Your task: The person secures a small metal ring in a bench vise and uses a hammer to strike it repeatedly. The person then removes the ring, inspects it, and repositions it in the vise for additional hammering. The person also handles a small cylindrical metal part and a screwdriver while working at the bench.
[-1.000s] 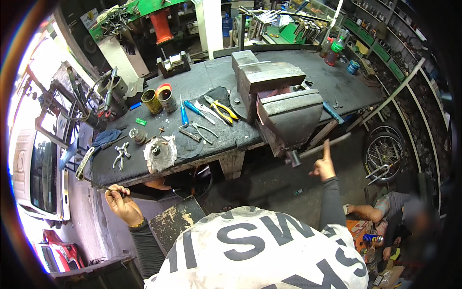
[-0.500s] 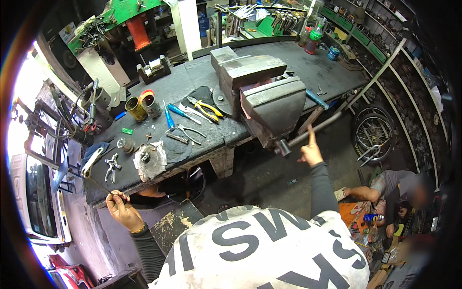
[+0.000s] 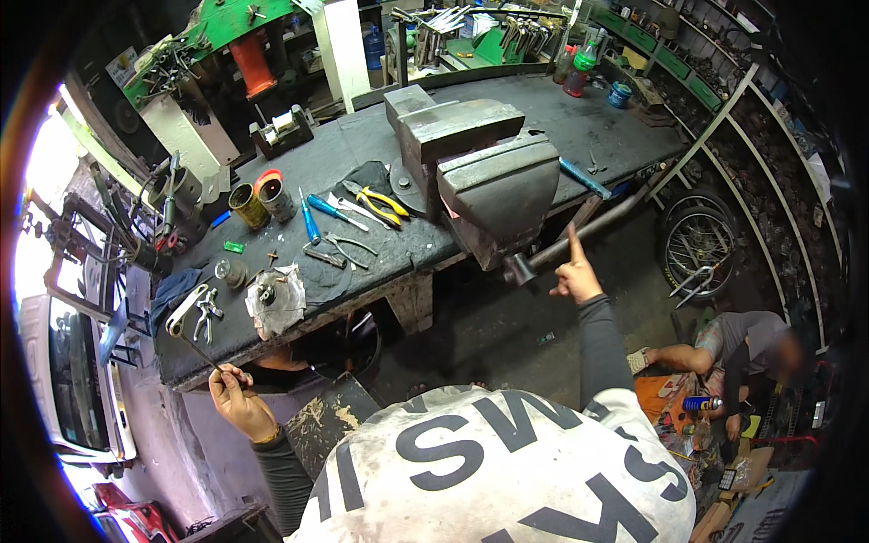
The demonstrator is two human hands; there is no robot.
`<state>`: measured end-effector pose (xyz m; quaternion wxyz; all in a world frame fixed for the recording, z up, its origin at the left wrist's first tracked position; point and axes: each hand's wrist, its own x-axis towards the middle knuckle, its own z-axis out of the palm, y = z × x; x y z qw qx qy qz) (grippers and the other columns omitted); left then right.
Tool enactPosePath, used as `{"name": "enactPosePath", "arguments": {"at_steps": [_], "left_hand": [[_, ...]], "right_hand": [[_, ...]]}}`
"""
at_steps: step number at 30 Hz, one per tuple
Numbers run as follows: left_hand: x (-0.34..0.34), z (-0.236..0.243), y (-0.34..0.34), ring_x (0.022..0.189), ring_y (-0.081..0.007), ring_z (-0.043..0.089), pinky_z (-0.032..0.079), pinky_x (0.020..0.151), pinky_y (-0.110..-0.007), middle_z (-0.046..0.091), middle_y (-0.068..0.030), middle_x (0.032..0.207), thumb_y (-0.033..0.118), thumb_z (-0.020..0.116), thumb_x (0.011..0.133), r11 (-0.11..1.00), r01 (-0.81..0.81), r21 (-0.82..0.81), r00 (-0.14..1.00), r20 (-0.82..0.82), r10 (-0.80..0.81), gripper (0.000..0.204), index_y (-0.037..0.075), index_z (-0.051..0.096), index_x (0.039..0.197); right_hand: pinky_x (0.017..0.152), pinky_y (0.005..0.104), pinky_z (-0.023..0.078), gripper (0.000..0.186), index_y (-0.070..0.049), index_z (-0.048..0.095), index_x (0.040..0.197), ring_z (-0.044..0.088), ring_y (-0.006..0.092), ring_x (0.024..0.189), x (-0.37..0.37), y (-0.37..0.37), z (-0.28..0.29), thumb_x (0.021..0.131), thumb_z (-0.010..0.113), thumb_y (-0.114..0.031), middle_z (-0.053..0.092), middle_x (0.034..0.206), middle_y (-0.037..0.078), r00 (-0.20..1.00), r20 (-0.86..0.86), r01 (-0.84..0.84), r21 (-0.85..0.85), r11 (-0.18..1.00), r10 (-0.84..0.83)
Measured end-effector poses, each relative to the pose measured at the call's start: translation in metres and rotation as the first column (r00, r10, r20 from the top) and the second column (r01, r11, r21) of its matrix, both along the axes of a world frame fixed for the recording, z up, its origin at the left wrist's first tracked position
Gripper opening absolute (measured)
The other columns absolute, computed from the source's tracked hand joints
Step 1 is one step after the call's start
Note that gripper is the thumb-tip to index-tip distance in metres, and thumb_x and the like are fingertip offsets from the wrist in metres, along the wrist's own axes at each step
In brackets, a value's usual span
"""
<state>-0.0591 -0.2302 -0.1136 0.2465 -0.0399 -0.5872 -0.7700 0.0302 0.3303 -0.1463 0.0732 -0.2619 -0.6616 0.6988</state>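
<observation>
My left hand [image 3: 240,398] is closed around a thin dark metal rod [image 3: 201,353] at the bench's near left corner. A pale metal piece with a looped end [image 3: 186,308] sits at the rod's far end; its exact kind is unclear. Beside it lie small silver pliers [image 3: 208,315] and a round metal part on a rag [image 3: 276,303]. My right hand [image 3: 579,276] has its index finger stretched over the vise's handle bar [image 3: 606,224], the other fingers loosely bent, holding nothing visible. Whether the finger presses the bar cannot be told. The large bench vise [image 3: 502,195] stands on the bench's front edge.
On the bench [image 3: 362,145] are yellow-handled pliers [image 3: 376,201], blue screwdrivers [image 3: 335,210], tins [image 3: 249,206] and a blue-handled tool [image 3: 584,178]. Bicycle-like wheels [image 3: 701,249] stand at right. Another person [image 3: 760,348] sits on the floor at lower right, among tools and parts.
The view has turned slightly, sliding the bench leftward. Relative to the silver pliers, the left hand's rod and looped piece have shifted right. The right hand stays by the handle bar, index finger still extended.
</observation>
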Motion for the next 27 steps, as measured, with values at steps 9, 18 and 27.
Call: {"name": "enactPosePath", "arguments": {"at_steps": [9, 18, 27], "left_hand": [[0.008, 0.001, 0.003, 0.073, -0.0084, 0.045, 0.038, 0.062, -0.023, 0.051, -0.0027, 0.087, 0.014, 0.049, 0.097, 1.0, -0.017, 0.015, 1.0, 0.001, 0.017, 0.012, 0.003, 0.052, 0.097], [0.01, 0.0, 0.009, 0.071, -0.0085, 0.043, 0.037, 0.063, -0.023, 0.05, -0.0021, 0.087, 0.015, 0.048, 0.098, 1.0, 0.0, 0.025, 1.0, 0.02, -0.001, 0.011, 0.005, 0.052, 0.098], [0.009, 0.003, 0.009, 0.074, -0.0086, 0.046, 0.038, 0.062, -0.023, 0.051, -0.003, 0.088, 0.015, 0.05, 0.097, 1.0, -0.008, 0.023, 1.0, 0.013, 0.008, 0.012, 0.003, 0.053, 0.097]], "right_hand": [[0.064, 0.0411, 0.057, 0.095, -0.033, -0.003, 0.148, 0.045, 0.0092, 0.042, -0.006, -0.122, 0.038, 0.077, 0.046, 0.005, 0.043, 0.053, -0.001, 0.775, -0.298, -0.632, -0.326, 0.703, 0.558], [0.063, 0.0419, 0.057, 0.097, -0.031, 0.006, 0.148, 0.048, 0.0135, 0.047, -0.014, -0.048, -0.087, 0.069, 0.048, 0.008, 0.053, 0.102, 0.016, 0.877, 0.315, -0.343, -0.115, 0.932, 0.362], [0.053, 0.0353, 0.056, 0.093, -0.034, -0.005, 0.147, 0.041, 0.008, 0.037, -0.011, -0.041, 0.046, 0.077, 0.042, 0.004, 0.04, 0.052, -0.001, 0.945, -0.245, -0.269, -0.199, 0.942, 0.218]]}}
